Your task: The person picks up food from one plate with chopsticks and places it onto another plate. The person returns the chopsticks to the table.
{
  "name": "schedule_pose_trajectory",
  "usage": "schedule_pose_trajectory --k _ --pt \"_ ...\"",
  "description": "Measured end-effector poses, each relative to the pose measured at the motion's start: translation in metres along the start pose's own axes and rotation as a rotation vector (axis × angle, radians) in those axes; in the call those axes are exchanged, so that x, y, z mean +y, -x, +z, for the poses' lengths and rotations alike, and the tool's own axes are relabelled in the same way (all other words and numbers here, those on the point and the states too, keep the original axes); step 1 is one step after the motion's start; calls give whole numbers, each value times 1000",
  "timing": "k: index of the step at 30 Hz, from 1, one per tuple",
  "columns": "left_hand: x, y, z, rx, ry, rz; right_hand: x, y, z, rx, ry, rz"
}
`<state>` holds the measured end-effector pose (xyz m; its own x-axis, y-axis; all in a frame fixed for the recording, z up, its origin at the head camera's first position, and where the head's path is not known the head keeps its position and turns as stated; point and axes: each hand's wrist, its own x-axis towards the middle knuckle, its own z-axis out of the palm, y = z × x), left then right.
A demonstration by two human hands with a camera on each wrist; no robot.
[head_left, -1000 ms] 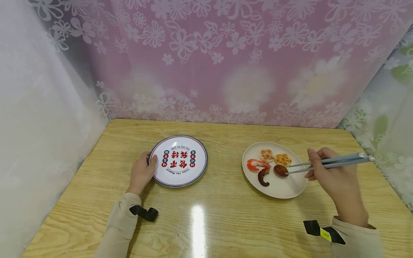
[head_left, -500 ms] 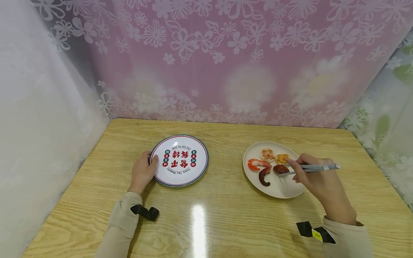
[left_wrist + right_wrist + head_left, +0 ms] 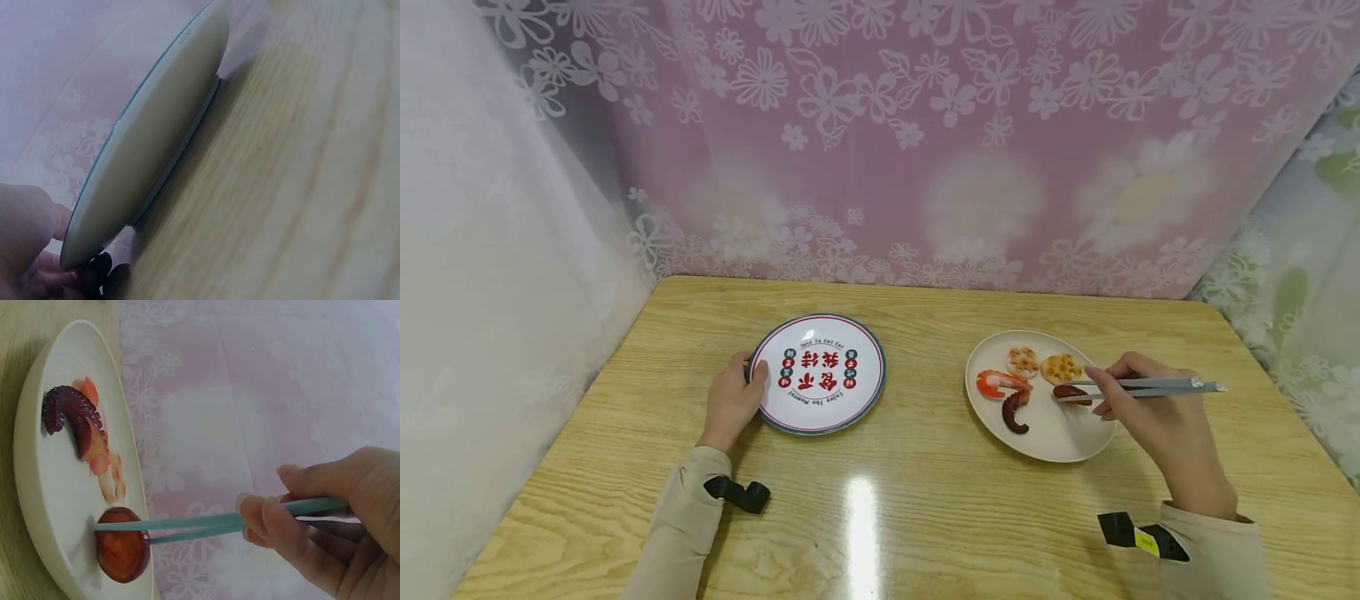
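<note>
My right hand (image 3: 1165,429) holds a pair of blue-grey chopsticks (image 3: 187,522) over the cream plate (image 3: 1037,443). Their tips lie on either side of a glossy reddish-brown oval food piece (image 3: 123,553), which stands tilted on its edge, close over the plate. Sharing that plate are a shrimp (image 3: 997,383), a dark curled octopus tentacle (image 3: 1011,417) and two round, holed slices, one pinkish (image 3: 1022,362) and one yellow (image 3: 1062,367). To the left, my left hand (image 3: 732,404) grips the rim of a white plate (image 3: 867,375) with red characters, thumb on top and fingers underneath.
Both plates rest on a wooden table (image 3: 925,500), with bare wood between them. A pink floral cloth (image 3: 880,208) hangs behind the far edge, and pale curtains flank the sides. Black camera mounts sit on both wrists.
My right hand has moved in toward the plate, then slightly back right. The chopsticks have gone around the brown piece, which has tipped up and shifted right. My left hand has stayed put.
</note>
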<state>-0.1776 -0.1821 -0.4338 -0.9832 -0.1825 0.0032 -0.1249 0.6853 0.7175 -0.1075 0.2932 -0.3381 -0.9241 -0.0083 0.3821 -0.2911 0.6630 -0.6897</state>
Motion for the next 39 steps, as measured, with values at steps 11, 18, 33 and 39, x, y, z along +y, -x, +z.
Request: schedule_pose_trajectory --k 11,18,33,39 --pt "0 -2 0 5 -10 11 15 -2 -5 97 101 77" --pt "0 -2 0 5 -3 10 20 -1 -2 127 126 84" --pt "0 -1 2 54 -34 37 17 0 -3 166 91 45" --pt "0 -1 1 34 -37 18 17 0 -3 179 66 63"
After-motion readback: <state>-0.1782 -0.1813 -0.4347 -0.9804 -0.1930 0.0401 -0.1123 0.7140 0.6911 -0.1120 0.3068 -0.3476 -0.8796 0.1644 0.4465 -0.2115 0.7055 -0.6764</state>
